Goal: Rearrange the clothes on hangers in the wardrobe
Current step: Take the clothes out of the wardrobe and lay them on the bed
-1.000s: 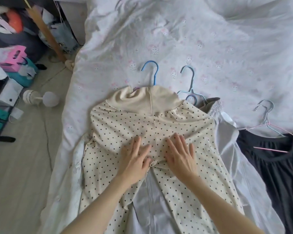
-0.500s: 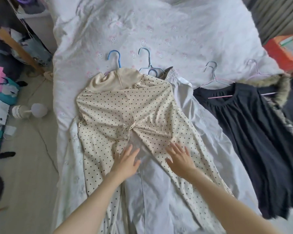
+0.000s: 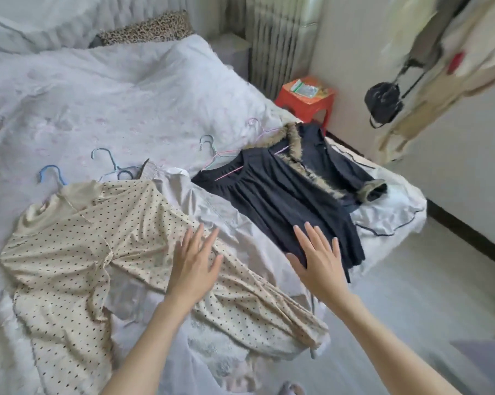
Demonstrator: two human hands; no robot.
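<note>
Cream polka-dot trousers [image 3: 78,246] lie spread on the bed on a blue hanger [image 3: 51,173]. A pale grey garment [image 3: 212,212] lies under them, with another blue hanger [image 3: 109,161] at its top. To the right lies a dark navy dress [image 3: 277,201] on a pink hanger [image 3: 226,166], and beyond it a dark fur-trimmed jacket [image 3: 326,161]. My left hand [image 3: 196,263] hovers flat, fingers apart, over a trouser leg. My right hand [image 3: 319,260], fingers spread, is over the hem of the navy dress. Neither hand holds anything.
The bed [image 3: 112,95] has a white patterned duvet. A red stool [image 3: 306,99] stands by the wall at the bed's far corner. A black bag [image 3: 383,102] and light clothes [image 3: 454,52] hang at the upper right. Bare floor [image 3: 426,295] lies to the right.
My view has swung right, bringing the navy dress, jacket and stool into sight. Both hands left the middle of the trousers and moved right; the right one now sits over the dress hem.
</note>
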